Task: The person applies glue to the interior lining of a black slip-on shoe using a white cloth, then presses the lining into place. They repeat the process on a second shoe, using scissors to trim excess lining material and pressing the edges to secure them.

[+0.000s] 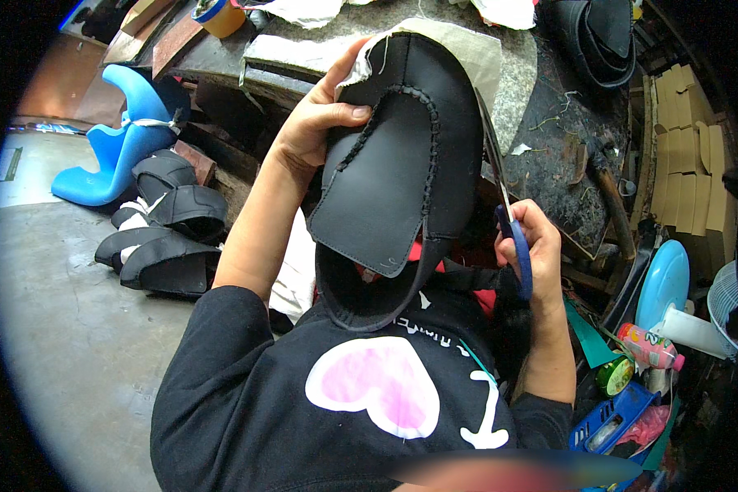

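left hand (313, 123) grip: clamps black shoe upper (402, 156), raised before worktop (549, 139) | right hand (533, 242) grip: holds scissors (512, 238) at upper's right edge | tip: steady upper, short snips along edge

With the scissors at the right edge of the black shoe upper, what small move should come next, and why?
Probably a short snip further along that edge. The left hand holds the black shoe upper up by its top, the right hand has the blue-handled scissors with blades lying along the right edge, and pale lining juts past the black material there.
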The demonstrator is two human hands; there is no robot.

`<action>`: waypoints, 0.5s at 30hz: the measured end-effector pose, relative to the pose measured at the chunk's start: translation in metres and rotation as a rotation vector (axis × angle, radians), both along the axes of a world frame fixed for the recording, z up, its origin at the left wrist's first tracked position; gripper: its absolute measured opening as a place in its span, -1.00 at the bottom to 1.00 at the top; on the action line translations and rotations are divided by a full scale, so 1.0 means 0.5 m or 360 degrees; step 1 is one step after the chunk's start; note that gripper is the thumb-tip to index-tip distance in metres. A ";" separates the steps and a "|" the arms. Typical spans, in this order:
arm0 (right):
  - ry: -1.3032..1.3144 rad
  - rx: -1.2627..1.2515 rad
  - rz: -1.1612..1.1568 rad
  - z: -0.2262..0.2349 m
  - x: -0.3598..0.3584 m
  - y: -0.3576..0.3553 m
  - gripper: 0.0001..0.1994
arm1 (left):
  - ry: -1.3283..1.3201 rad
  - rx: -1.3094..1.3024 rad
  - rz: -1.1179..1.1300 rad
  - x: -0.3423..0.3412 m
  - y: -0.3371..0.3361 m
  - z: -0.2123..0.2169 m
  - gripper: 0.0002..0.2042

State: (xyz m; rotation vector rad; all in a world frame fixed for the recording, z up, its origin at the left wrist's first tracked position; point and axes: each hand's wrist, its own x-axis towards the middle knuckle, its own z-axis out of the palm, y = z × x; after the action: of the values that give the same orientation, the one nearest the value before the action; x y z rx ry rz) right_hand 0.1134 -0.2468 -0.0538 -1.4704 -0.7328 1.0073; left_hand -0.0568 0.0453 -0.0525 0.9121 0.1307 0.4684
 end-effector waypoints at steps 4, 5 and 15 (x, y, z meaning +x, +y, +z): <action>0.0153 0.0075 0.0030 -0.003 0.003 -0.005 -0.70 | 0.0007 0.0089 0.0045 0.001 0.002 0.001 -0.11; 0.0062 0.0049 0.0059 -0.003 0.008 -0.004 -0.69 | 0.0051 0.0078 -0.0006 0.002 0.003 0.003 -0.12; -0.0036 0.0063 0.0127 0.001 0.033 -0.002 -0.49 | 0.0342 0.0360 -0.0193 -0.003 0.021 0.046 -0.16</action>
State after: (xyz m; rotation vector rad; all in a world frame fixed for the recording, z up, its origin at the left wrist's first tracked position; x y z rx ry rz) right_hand 0.1298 -0.2477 -0.0532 -1.4301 -0.8289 1.0325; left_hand -0.0581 0.0559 -0.0293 1.1851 0.2197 0.2749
